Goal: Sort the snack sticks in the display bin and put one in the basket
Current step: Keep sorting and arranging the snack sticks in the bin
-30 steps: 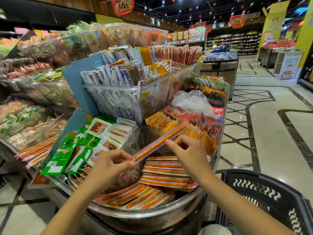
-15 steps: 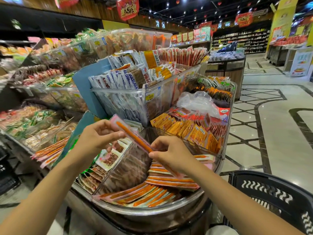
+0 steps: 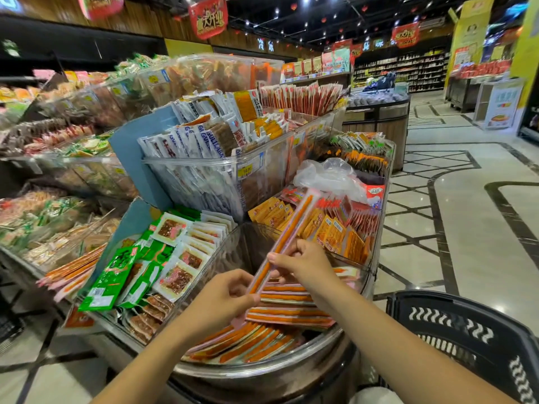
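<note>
One long orange snack stick (image 3: 287,231) in a clear pink-edged wrapper is held above the display bin (image 3: 262,374), tilted up to the right. My left hand (image 3: 221,298) pinches its lower end. My right hand (image 3: 303,263) grips it near the middle. Below the hands, several more orange snack sticks (image 3: 285,313) lie stacked crosswise, and others (image 3: 248,345) fan along the bin's front. The black plastic basket (image 3: 466,330) stands at the lower right, beside my right forearm.
Green and white snack packets (image 3: 151,263) fill the compartment to the left. Orange and red sachets (image 3: 329,225) sit behind the hands. A clear upper tub (image 3: 221,173) holds white packets. Polished tile aisle floor (image 3: 466,214) stretches to the right.
The stick has swung from pointing up-left to pointing up-right. My left hand dropped from the upper left down to the stick's lower end; my right hand rose slightly.
</note>
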Demonstrator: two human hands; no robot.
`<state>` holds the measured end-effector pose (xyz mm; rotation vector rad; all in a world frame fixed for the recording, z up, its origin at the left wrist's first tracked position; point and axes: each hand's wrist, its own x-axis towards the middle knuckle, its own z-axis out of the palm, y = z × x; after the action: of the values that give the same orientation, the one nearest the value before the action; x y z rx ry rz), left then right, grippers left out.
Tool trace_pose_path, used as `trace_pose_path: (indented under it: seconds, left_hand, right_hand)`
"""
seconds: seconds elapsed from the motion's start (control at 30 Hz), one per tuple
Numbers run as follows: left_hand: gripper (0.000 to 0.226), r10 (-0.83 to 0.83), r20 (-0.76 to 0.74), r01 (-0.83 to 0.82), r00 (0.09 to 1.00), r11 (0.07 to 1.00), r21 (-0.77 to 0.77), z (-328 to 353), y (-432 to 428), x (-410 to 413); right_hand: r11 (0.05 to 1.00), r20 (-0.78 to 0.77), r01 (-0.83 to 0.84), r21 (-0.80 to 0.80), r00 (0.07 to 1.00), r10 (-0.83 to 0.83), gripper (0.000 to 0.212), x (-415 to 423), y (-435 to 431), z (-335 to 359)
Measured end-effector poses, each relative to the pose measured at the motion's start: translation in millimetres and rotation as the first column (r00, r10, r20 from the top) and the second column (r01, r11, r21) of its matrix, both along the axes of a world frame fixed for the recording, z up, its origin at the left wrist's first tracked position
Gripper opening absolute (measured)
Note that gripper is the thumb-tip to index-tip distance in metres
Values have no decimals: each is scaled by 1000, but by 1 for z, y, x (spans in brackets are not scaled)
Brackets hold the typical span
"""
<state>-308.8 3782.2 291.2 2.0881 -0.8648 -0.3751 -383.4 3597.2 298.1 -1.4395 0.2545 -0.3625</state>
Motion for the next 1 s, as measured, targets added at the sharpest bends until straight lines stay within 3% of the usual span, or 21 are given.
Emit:
trace_pose_path:
  seconds: [0.13, 0.27, 0.5, 0.63, 0.83, 1.0]
  left_hand:
    - [13, -7, 260, -33, 966, 989, 147, -3, 4, 8]
    - [15, -21, 424, -96, 905, 963, 253, -5, 11, 18]
    - [3, -75, 553, -153, 830, 923, 354, -13, 6, 27]
    - [3, -82, 599, -200, 797, 899, 390, -23, -10, 35]
    - [34, -112, 620, -195, 777, 893, 406, -34, -48, 47]
    - [7, -74, 671, -274, 738, 876, 398, -38, -75, 60]
  right_hand:
    - [990, 65, 121, -70, 991, -116, 11, -6, -13, 7]
    - [968, 124, 230, -97, 968, -218, 17, -8, -30, 12]
    - [872, 75, 266, -410, 963, -259, 29, -18, -43, -1]
    - [728, 97, 287, -622, 951, -292, 32, -29, -55, -7]
    - [498, 117, 303, -812, 922, -370, 18, -47, -70, -9]
    - [347, 39, 162, -924, 942, -334, 18, -50, -79, -16]
